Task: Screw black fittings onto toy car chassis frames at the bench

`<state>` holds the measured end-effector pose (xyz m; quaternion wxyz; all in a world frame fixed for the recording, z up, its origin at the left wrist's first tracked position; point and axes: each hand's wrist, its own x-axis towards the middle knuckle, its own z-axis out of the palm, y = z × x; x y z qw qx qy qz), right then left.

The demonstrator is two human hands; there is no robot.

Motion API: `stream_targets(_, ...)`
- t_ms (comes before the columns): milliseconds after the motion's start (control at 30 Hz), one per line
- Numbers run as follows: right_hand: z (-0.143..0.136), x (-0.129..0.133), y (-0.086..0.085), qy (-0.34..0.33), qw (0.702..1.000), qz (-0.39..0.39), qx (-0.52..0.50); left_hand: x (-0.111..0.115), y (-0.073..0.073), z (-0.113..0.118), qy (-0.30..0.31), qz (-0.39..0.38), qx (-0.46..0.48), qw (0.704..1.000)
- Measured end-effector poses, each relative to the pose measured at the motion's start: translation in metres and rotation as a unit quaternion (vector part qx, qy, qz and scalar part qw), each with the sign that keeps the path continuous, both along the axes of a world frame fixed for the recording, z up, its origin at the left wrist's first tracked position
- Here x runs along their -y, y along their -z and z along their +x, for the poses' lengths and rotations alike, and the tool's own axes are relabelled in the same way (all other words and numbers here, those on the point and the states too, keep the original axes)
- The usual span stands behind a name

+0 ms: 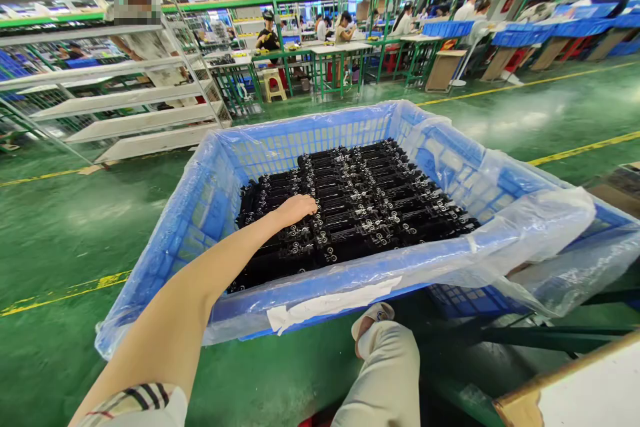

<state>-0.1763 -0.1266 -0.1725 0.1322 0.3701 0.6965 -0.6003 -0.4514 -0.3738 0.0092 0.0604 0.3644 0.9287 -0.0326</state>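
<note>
From the lower left my left arm reaches into a large blue plastic basket (320,303) lined with clear plastic film. Rows of long black parts (370,193) with small silver, ring-shaped ends lie packed in layers inside it. My left hand (299,209) is at the left-middle of these rows, its fingers curled down and closed against the parts. What the fingertips hold, if anything, is hidden behind the hand. My right hand is out of the picture.
A white-topped board (585,387) juts in at the lower right. Metal rack shelves (120,103) stand at the left, with a person behind them. Across the green floor (75,233), several people sit at workbenches (343,48). Blue bins (523,35) line the right.
</note>
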Motion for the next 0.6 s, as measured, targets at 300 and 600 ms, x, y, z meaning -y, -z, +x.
stream_targets(300,0.008,-0.007,-0.002,0.003,1.000,0.005,0.000,0.022,-0.012,-0.008,-0.170,0.084,-0.033,0.981)
stream_targets(600,-0.002,0.005,0.000,0.000,1.000,0.009,-0.005,0.052,0.000,-0.017,-0.251,0.056,0.040,0.966)
